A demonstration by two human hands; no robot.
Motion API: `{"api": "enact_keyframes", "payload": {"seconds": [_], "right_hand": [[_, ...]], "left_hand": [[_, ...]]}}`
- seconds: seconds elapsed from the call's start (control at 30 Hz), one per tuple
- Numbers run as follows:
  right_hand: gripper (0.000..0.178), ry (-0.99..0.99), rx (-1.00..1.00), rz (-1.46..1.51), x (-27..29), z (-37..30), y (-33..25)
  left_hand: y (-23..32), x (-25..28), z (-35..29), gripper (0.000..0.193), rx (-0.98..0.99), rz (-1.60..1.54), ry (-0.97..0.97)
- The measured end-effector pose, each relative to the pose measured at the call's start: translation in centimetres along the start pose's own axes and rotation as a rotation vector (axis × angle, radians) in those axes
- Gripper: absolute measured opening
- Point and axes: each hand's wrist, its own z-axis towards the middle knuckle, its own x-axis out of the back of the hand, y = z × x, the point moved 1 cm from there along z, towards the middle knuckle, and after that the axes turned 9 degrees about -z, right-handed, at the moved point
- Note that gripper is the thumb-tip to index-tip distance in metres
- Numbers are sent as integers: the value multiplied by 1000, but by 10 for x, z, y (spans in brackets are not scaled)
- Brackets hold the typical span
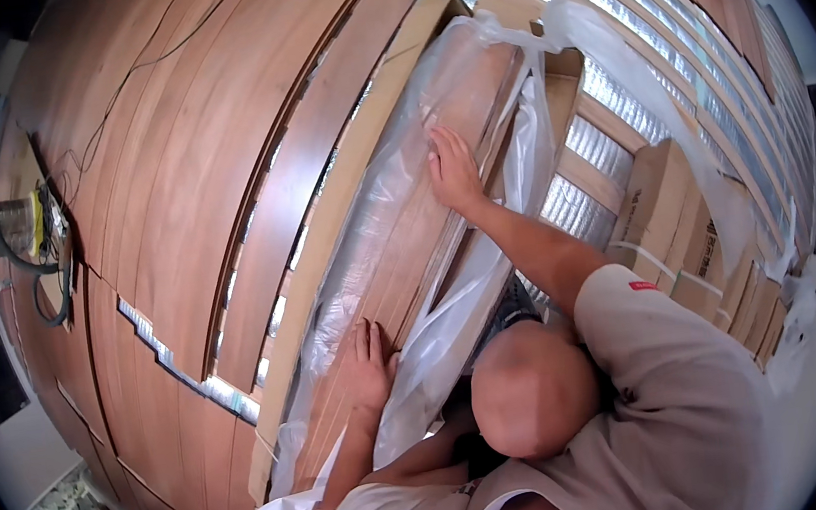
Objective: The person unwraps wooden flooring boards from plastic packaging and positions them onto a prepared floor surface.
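Long reddish-brown wooden floor planks [407,245] lie in an opened cardboard box [341,192], partly covered by clear plastic film [364,220]. My left hand [368,365] rests on the near part of the planks, its fingers stretched out beside the film's edge. Farther up, my right hand [456,169] lies on the top plank with its fingers extended, touching the plank and perhaps the film at its fingertips. Neither hand is wrapped round anything. Loose film hangs over the box's right side and far end.
Laid planks [166,162] cover the floor at left. Wooden battens over silver foil [576,185] run at right. Strapped cardboard boxes [671,225] stand there. A yellow-and-black machine with a hose [8,230] sits far left, near a dark cable [130,70]. My bent knee [534,387] is beside the box.
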Motion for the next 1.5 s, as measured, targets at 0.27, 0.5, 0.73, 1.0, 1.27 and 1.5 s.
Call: {"api": "enact_keyframes", "payload": {"seconds": [0.27,0.5,0.73,1.0,1.27,1.5], "right_hand": [[51,315,-315,-296,19,-21,13],[53,134,-758,53,43,-63,62],[57,-151,-678,224,42,-82,59],[48,-190,-582,54,15,-87,96],[51,-254,-761,665,0,-52,78],[65,-561,-903,825,16,-60,109]], "left_hand": [[10,-22,-7,118,48,31,-5],[27,-28,-7,131,92,119,-36],[12,-14,-55,78,-303,34,-154],[-37,-20,-203,48,66,-116,-223],[4,-124,-212,40,490,-186,433],[9,-135,-204,42,595,-258,535]]}}
